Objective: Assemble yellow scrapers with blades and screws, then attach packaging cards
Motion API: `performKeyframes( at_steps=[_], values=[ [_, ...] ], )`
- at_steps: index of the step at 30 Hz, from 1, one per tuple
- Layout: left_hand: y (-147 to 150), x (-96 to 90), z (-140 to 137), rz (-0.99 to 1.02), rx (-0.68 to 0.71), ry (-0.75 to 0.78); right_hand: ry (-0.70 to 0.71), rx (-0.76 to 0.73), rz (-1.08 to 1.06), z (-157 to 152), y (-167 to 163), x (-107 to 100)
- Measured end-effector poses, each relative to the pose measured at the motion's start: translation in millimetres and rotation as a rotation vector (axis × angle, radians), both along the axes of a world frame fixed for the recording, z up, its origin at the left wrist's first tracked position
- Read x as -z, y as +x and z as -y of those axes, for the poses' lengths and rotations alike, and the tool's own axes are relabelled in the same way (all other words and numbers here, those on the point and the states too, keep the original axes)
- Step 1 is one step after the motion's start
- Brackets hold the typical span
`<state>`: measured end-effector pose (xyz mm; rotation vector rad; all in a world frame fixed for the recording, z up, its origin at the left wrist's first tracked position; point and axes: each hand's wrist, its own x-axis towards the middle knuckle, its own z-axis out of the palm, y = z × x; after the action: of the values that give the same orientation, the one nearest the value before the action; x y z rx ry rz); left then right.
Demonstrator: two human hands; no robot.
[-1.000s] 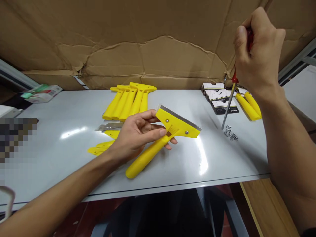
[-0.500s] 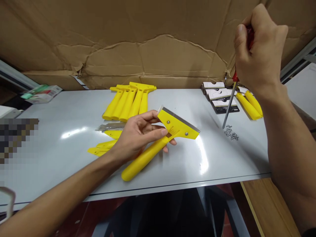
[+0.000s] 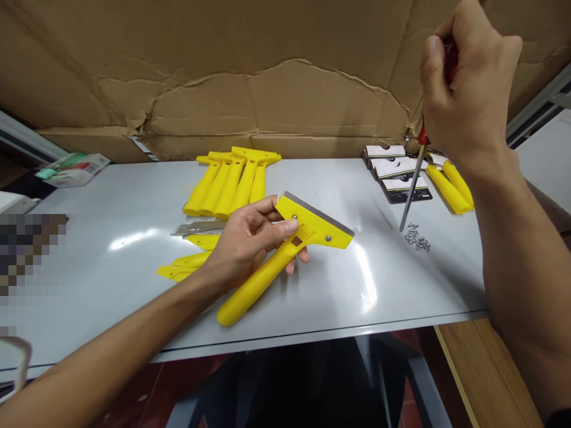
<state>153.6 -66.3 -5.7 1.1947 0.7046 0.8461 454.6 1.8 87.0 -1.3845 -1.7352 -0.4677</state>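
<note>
My left hand (image 3: pixel 250 241) grips a yellow scraper (image 3: pixel 263 273) near its neck, the thumb lying on the head beside a screw. The scraper's metal blade (image 3: pixel 319 213) runs along the upper edge, and two screws show in the head. Raised at the right, my right hand (image 3: pixel 473 89) is closed around the red handle of a screwdriver (image 3: pixel 413 187). Its shaft points down, with the tip just beside a small pile of screws (image 3: pixel 417 238) on the table. The screwdriver is apart from the scraper.
Several yellow scraper handles (image 3: pixel 229 184) lie at the back of the white table (image 3: pixel 134 297). Yellow plates (image 3: pixel 181 267) and metal blades (image 3: pixel 198 228) lie left of my left hand. Packaging cards (image 3: pixel 397 172) and yellow scrapers (image 3: pixel 450 187) sit at the back right, before a cardboard wall (image 3: pixel 303 101).
The scraper has shifted slightly left in my left hand, and the thumb has moved up from its neck to the head near a screw. The right hand with the screwdriver has hardly moved.
</note>
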Motion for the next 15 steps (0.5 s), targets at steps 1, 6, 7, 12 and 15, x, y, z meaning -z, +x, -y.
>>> performKeyframes(
  at_steps=[1, 6, 7, 12, 15],
  values=[
    [0.2, -0.1, 0.4, 0.005, -0.001, 0.001, -0.002, -0.001, 0.0, 0.6, -0.6, -0.2],
    [-0.9, 0.1, 1.3, 0.021, 0.001, 0.008, -0.011, -0.015, -0.013, 1.2, -2.9, -1.5],
    [-0.9, 0.6, 1.0, 0.021, 0.004, 0.008, -0.01, -0.016, -0.012, 1.0, -2.8, -1.8],
    [2.8, 1.8, -1.0, 0.013, 0.02, 0.018, -0.008, -0.014, -0.008, 0.1, -1.4, -2.2],
    [-5.1, -2.5, 1.3, -0.004, -0.001, 0.097, -0.008, -0.008, 0.0, 0.2, -1.2, -2.2]
  ],
)
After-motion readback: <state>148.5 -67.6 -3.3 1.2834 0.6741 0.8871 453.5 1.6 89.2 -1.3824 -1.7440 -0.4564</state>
